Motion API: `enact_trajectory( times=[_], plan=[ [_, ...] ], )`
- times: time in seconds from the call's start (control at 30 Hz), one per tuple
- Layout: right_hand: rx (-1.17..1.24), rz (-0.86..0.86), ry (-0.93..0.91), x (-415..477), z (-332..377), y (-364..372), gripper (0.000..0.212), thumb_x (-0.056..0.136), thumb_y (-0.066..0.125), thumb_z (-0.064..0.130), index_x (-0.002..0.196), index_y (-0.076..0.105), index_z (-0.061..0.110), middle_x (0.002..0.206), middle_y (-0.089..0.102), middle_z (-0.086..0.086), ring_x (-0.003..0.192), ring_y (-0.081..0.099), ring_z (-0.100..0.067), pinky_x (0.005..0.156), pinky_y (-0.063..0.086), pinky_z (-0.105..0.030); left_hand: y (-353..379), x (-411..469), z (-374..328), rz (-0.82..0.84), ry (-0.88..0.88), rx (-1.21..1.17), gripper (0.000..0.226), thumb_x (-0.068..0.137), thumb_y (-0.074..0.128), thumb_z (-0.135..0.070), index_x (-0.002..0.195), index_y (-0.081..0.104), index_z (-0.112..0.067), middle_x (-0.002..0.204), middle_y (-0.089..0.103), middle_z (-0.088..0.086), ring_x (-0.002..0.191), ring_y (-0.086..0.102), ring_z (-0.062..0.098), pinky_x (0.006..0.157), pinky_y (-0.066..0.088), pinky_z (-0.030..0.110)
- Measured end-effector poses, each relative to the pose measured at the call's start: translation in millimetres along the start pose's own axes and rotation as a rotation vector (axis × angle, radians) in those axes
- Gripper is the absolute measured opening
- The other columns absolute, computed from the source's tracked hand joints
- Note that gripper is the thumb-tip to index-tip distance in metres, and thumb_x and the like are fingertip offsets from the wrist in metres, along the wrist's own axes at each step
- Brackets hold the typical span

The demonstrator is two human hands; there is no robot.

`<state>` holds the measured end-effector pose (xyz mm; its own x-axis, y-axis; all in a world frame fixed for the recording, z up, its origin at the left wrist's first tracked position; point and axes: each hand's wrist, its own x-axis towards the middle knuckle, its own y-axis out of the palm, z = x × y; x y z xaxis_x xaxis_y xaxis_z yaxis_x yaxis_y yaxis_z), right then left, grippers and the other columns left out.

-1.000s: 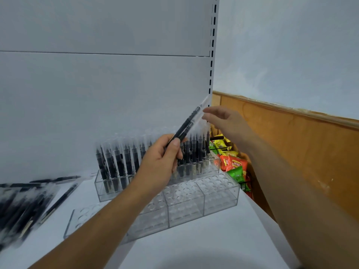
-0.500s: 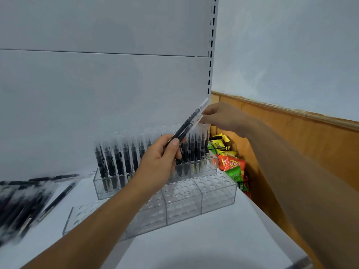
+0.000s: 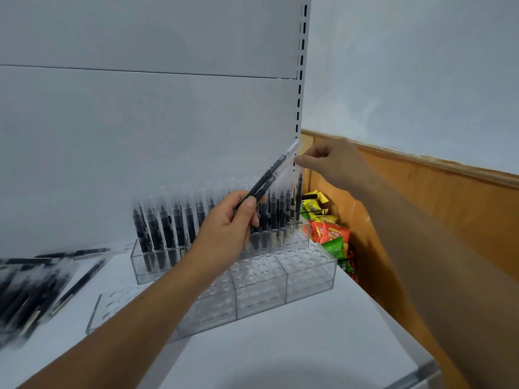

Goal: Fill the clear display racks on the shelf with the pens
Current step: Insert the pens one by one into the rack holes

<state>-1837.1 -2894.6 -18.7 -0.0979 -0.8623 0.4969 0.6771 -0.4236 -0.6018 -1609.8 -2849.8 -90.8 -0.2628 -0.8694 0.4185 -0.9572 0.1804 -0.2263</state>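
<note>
**Fingers (image 3: 247,213) of the left hand (image 3: 222,231) curled round slim black pens above the racks**

The left hand's thumb and fingers are closed round the lower part of the held black pens (image 3: 266,179). At least two barrels show, lying side by side. They slant up and to the right, and their clear upper ends reach the slotted white metal upright (image 3: 301,80) of the shelving.

The right hand (image 3: 331,161) is at that clear tip, with the thumb raised and the forefinger stretched towards it. The fingertip is touching the tip or just beside it, and blur hides whether it really pinches the tip.

Below the hands, two clear acrylic display racks stand on the white shelf (image 3: 280,346). The back rack (image 3: 137,265) stands near the pale grey back panel (image 3: 140,136). It holds a row of upright black pens (image 3: 168,231), and the left hand partly covers this row. The front rack (image 3: 309,279) sits just ahead of the back rack and lower. It is split into compartments, and its top plate is pierced with round holes.

At the left edge of the shelf lies a blurred heap of loose black pens (image 3: 25,293), with a single pen (image 3: 81,282) beside it.

To the right of the racks, past the shelf end, green, orange and yellow snack packets (image 3: 331,234) sit against a brown wooden wall panel (image 3: 449,209).
</note>
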Motion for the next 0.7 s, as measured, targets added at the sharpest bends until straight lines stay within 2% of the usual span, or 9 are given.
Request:
enact_trajectory(
  times=[0.13,0.23,0.4,0.47,0.57,0.63,0.7],
  plan=[
    [0.003,-0.009,0.025,-6,-7,4,0.025,0.088,0.067,0.042,0.085,0.071,0.018,0.074,0.061,0.013,0.069,0.054,-0.002,0.06,0.039,-0.023,0,0,0,0.009,0.0,0.005,0.021,0.102,0.042,-0.031,0.104,0.062,-0.026,0.067,0.057,-0.015,0.05,0.043,0.004,0.043,0.037,0.017],
    [0.019,-0.03,0.03,-7,-6,5,0.022,0.089,0.068,0.038,0.087,0.073,0.017,0.082,0.067,0.008,0.08,0.061,-0.01,0.071,0.05,-0.03,0,0,1,0.01,0.0,0.012,0.021,0.102,0.042,-0.031,0.105,0.062,-0.026,0.067,0.057,-0.015,0.05,0.043,0.004,0.044,0.037,0.017],
    [0.063,0.143,0.07,-13,-5,5,0.011,0.09,0.068,0.031,0.087,0.073,0.023,0.084,0.072,0.005,0.084,0.069,-0.021,0.081,0.057,-0.037,0,1,2,0.013,0.004,0.015,0.021,0.102,0.042,-0.032,0.105,0.062,-0.026,0.067,0.058,-0.015,0.051,0.043,0.006,0.044,0.037,0.017],
    [0.085,0.112,0.079,-14,-6,6,0.011,0.09,0.069,0.032,0.087,0.072,0.021,0.083,0.073,0.005,0.078,0.069,-0.016,0.077,0.057,-0.034,0,1,3,0.014,0.006,0.015,0.021,0.102,0.042,-0.032,0.104,0.062,-0.026,0.067,0.058,-0.015,0.051,0.043,0.006,0.044,0.037,0.017],
    [0.094,0.089,0.093,-20,-7,7,0.015,0.089,0.068,0.035,0.086,0.07,0.021,0.079,0.071,0.009,0.064,0.065,0.001,0.064,0.049,-0.022,0,1,3,0.014,0.007,0.026,0.022,0.102,0.042,-0.033,0.102,0.062,-0.025,0.067,0.057,-0.013,0.052,0.043,0.006,0.044,0.037,0.018],
    [0.096,0.061,0.092,-27,-6,8,0.013,0.09,0.066,0.039,0.086,0.068,0.027,0.082,0.069,0.012,0.066,0.065,0.002,0.062,0.046,-0.018,-1,1,4,0.016,0.006,0.026,0.022,0.102,0.042,-0.033,0.101,0.062,-0.025,0.068,0.057,-0.012,0.052,0.043,0.008,0.044,0.036,0.019],
    [0.107,-0.09,0.066,-36,-6,9,0.009,0.091,0.064,0.041,0.083,0.065,0.036,0.084,0.067,0.014,0.074,0.064,-0.003,0.066,0.049,-0.023,-1,1,4,0.015,0.005,0.018,0.022,0.102,0.042,-0.034,0.101,0.062,-0.024,0.068,0.056,-0.012,0.053,0.043,0.009,0.044,0.036,0.019]
  ],
)
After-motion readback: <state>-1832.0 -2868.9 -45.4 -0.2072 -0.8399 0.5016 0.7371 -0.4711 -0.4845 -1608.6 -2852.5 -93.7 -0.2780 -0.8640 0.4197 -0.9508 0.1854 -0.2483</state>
